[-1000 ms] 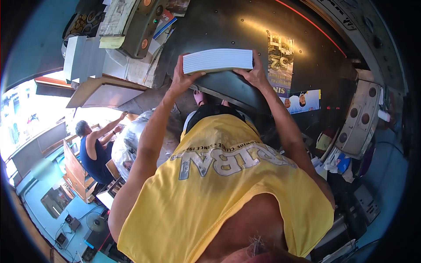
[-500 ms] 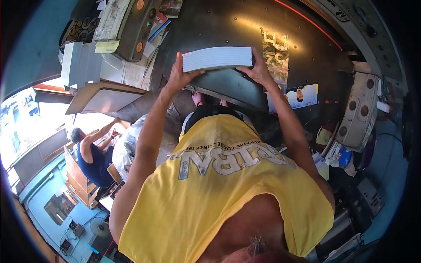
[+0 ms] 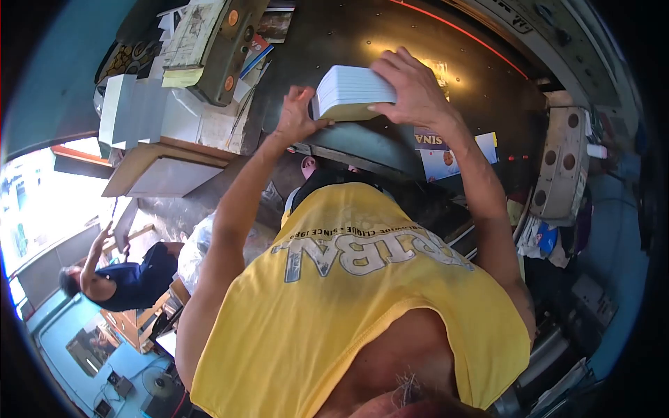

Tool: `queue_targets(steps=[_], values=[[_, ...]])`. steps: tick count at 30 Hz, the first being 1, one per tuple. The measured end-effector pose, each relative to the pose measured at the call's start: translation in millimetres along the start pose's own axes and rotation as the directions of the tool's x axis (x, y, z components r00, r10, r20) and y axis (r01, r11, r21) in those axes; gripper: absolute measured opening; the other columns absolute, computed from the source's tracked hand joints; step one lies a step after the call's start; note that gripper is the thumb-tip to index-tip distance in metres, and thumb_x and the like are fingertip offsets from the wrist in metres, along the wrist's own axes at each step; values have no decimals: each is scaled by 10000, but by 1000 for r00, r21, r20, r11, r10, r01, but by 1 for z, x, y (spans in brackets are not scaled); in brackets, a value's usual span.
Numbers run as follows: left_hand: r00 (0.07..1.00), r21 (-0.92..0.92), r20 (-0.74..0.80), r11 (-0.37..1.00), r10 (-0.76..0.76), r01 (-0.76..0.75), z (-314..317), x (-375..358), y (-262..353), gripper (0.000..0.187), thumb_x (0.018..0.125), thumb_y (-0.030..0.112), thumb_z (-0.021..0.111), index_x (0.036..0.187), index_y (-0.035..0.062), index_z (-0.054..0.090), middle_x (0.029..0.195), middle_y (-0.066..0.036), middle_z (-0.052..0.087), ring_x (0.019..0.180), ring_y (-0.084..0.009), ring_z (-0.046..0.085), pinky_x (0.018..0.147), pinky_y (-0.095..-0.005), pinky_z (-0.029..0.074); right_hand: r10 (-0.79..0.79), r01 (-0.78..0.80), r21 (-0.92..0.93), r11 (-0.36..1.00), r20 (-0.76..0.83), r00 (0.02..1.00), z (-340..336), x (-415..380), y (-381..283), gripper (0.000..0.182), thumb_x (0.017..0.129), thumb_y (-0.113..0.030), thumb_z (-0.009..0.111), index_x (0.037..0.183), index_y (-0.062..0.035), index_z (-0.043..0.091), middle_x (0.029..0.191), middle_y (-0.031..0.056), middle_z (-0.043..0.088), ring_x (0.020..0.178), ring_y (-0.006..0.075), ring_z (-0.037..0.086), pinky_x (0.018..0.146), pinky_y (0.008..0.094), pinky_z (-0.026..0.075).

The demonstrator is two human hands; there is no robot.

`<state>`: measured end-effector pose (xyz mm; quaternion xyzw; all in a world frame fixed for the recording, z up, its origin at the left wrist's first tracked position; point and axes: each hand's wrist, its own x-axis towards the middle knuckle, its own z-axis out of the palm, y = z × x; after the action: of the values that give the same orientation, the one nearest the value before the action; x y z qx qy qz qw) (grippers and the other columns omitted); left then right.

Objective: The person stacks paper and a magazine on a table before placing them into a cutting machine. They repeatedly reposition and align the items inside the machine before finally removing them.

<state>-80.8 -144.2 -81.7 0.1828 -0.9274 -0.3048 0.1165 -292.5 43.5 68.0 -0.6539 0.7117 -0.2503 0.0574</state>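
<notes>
A thick stack of white paper (image 3: 354,87), marked off in layers along its edge, is held up tilted above the dark metal table. My right hand (image 3: 412,89) wraps round its right end, fingers over the far side and thumb along the near lower edge. At the left end is my left hand (image 3: 296,113), its fingers curled and its thumb at the stack's lower corner. Beyond my right forearm lie a printed sheet with large letters (image 3: 431,138) and a picture sheet with a person on it (image 3: 440,164), both partly covered by the arm.
The dark table (image 3: 327,35) has a red line along its far edge. Grey machine housings with round buttons stand left (image 3: 216,56) and right (image 3: 559,164). White paper stacks (image 3: 136,111) sit on a left ledge. Another person (image 3: 132,279) sits at lower left beside a plastic bag (image 3: 198,254).
The stack has turned and tilted, and its right end has come left. My right hand has moved left and further over it. The seated person has leaned back with an arm raised.
</notes>
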Motion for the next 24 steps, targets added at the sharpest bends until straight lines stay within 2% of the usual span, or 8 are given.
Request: queue_targets(steps=[2, 9, 12, 15, 19, 22, 23, 24], values=[[997, -172, -41, 983, 59, -65, 34, 0, -16, 723, 612, 290, 938, 1211, 62, 603, 1200, -212, 570, 1156, -410, 522, 991, -503, 453, -21, 28, -96, 995, 70, 997, -2, 9, -20, 520, 634, -210, 820, 1085, -63, 607, 1066, 100, 594, 1066, 324, 562, 872, 459, 517], [1000, -133, 23, 991, 13, -10, 79, -10, -43, 824, 611, 308, 947, 1300, 79, 558, 1157, -164, 611, 1166, -356, 481, 997, -483, 384, 56, -38, -148, 988, 121, 991, 42, 9, -19, 519, 633, -162, 791, 1099, -52, 589, 1100, 122, 581, 1061, 351, 536, 913, 445, 504], [997, -180, -8, 980, 81, -81, 68, -5, -40, 801, 627, 277, 944, 1290, 60, 551, 1186, -178, 628, 1191, -359, 524, 1010, -459, 421, 86, -64, -136, 989, 160, 983, 43, 9, -22, 545, 620, -166, 816, 1101, -42, 590, 1104, 104, 577, 1084, 332, 534, 911, 450, 508], [999, -593, 29, 805, 13, 6, 19, 11, -1, 735, 646, 244, 933, 1246, 45, 557, 1132, -186, 679, 1116, -348, 635, 972, -419, 494, 57, -35, -177, 984, 122, 991, 43, 10, -19, 494, 615, -169, 790, 1062, -62, 610, 1051, 92, 604, 1008, 323, 560, 835, 430, 532], [993, -520, 33, 850, 114, -81, 13, 29, 1, 657, 650, 226, 930, 1154, 15, 565, 938, -141, 733, 913, -246, 730, 865, -376, 558, 150, -116, -201, 973, 162, 975, 37, 11, -18, 547, 602, -222, 817, 1098, -92, 628, 1094, 66, 622, 1075, 302, 576, 827, 437, 547], [989, -544, 128, 839, 68, 13, 6, 44, 13, 631, 657, 199, 925, 1141, -2, 573, 975, -137, 739, 944, -203, 721, 854, -352, 555, 176, -156, -158, 975, 118, 977, 20, 14, 7, 598, 616, -278, 839, 1153, -110, 637, 1147, 60, 634, 1115, 287, 585, 867, 426, 547], [983, -654, 165, 755, 77, 51, 1, 51, 22, 589, 696, 150, 900, 1161, -24, 583, 1025, -143, 736, 961, -204, 715, 839, -336, 560, 303, -290, -90, 953, 215, 928, 0, 17, 14, 603, 681, -259, 835, 1217, -86, 620, 1195, 79, 630, 1128, 263, 602, 907, 397, 532], [978, -734, 204, 669, 45, 122, -5, 58, 34, 586, 706, 130, 890, 1177, -33, 582, 1039, -145, 732, 967, -209, 712, 841, -335, 564, 273, -342, 186, 921, 319, 908, -5, 15, 51, 696, 707, -295, 837, 1325, -100, 584, 1230, 77, 639, 1163, 215, 608, 919, 369, 518]])
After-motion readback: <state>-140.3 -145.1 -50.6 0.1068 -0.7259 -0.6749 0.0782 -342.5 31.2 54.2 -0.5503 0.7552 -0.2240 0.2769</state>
